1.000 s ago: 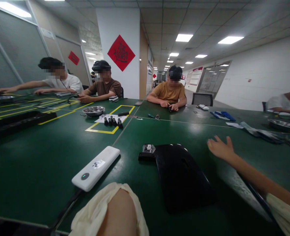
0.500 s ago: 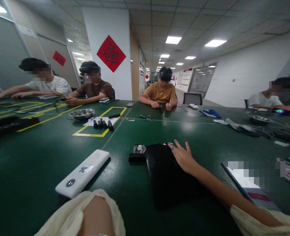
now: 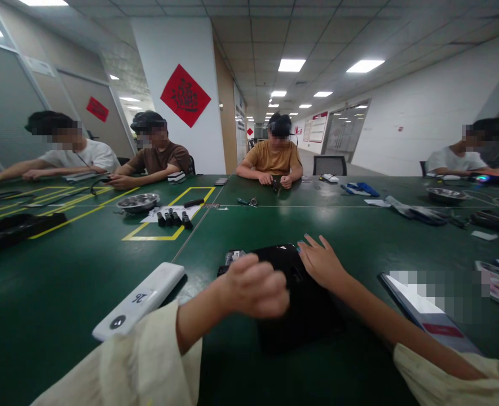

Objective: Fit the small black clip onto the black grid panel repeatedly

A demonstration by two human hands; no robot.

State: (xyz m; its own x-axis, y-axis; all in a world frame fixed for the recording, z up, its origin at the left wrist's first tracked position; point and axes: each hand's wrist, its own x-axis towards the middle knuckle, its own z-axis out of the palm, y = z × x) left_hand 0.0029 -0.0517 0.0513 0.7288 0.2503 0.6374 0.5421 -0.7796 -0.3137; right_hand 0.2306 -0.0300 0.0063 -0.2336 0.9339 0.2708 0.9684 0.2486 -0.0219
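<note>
A glossy black flat panel (image 3: 274,332) lies on the green table in front of me. My right hand (image 3: 322,262) rests with spread fingers on its far right edge. Above the panel's left part, my left hand (image 3: 255,287) is closed in a fist; whatever may be inside the fingers is hidden. Behind that fist, a small clear plastic bag (image 3: 234,257) shows at the panel's far left corner, next to a partly covered black piece. A white power bank (image 3: 148,296) marked 26 lies left of the panel, near my left sleeve.
Several black cylindrical pieces (image 3: 175,219) and a metal bowl (image 3: 138,202) sit farther left. Pliers (image 3: 247,202) lie ahead. A dark-edged folder (image 3: 427,316) is at my right. A person in a mustard shirt (image 3: 277,158) sits opposite; other people sit at both sides.
My left hand has come up from the bottom edge to over the black panel, closed in a fist. My right hand stays on the panel's far edge, with only a slight shift.
</note>
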